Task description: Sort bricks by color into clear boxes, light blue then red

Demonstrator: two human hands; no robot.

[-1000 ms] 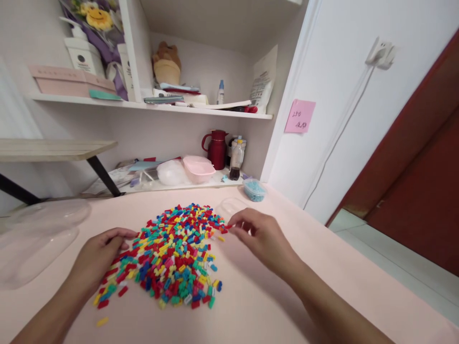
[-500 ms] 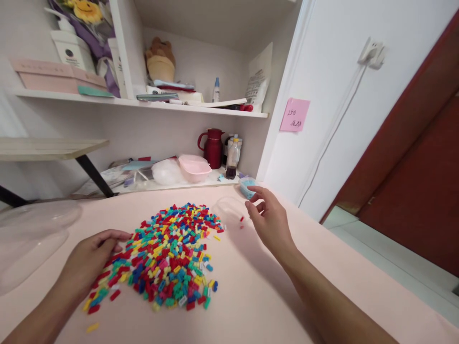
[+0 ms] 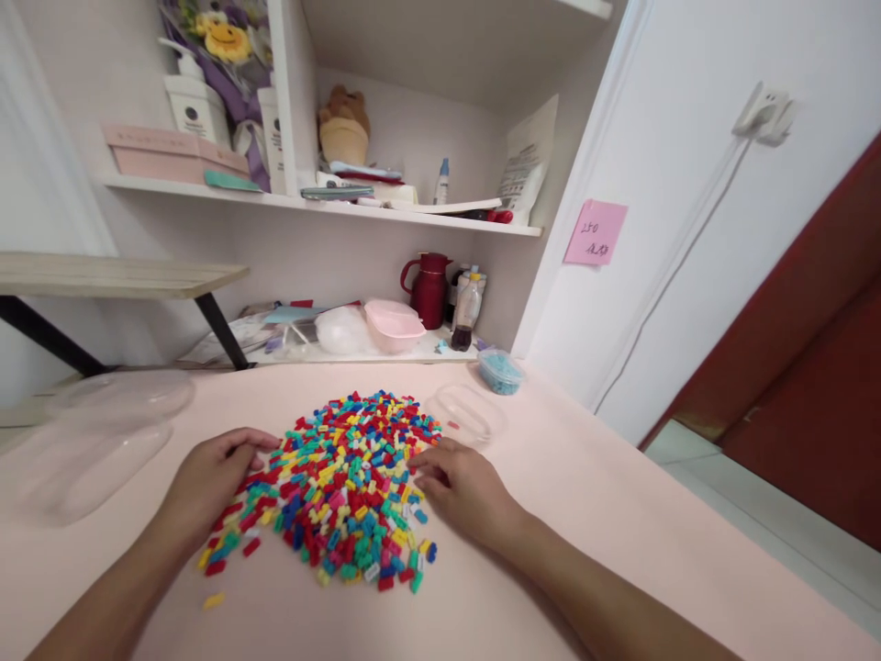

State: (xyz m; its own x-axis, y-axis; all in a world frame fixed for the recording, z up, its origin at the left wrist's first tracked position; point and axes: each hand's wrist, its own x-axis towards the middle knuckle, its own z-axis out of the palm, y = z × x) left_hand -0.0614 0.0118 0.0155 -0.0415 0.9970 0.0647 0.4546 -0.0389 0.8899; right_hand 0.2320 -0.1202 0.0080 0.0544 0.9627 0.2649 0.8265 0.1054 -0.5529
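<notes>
A wide heap of small coloured toy bricks (image 3: 358, 477) in red, blue, green, yellow and white covers the middle of the pink tabletop. At the heap's left edge rests my left hand (image 3: 224, 473), its fingers loosely bent, tips touching the outer bricks, nothing visible in its grasp. My right hand (image 3: 464, 487) reaches in from the right, fingertips at the heap's right edge, with a gap between thumb and fingers. Just beyond it lies a clear shallow plastic tray (image 3: 490, 424). One red brick (image 3: 452, 425) shows inside the tray.
A clear tub of light blue pieces (image 3: 501, 372) stands behind the tray. Large transparent plastic covers (image 3: 103, 459) lie at the left, below a wooden stand (image 3: 138, 274). Along the back are a pink bowl (image 3: 394, 327), a red jug (image 3: 430, 292) and a bottle of dark liquid (image 3: 466, 317).
My right hand has come from above the tray's far side down and left to the heap's edge. A red brick that was in the air now lies in the tray. The view has shifted left.
</notes>
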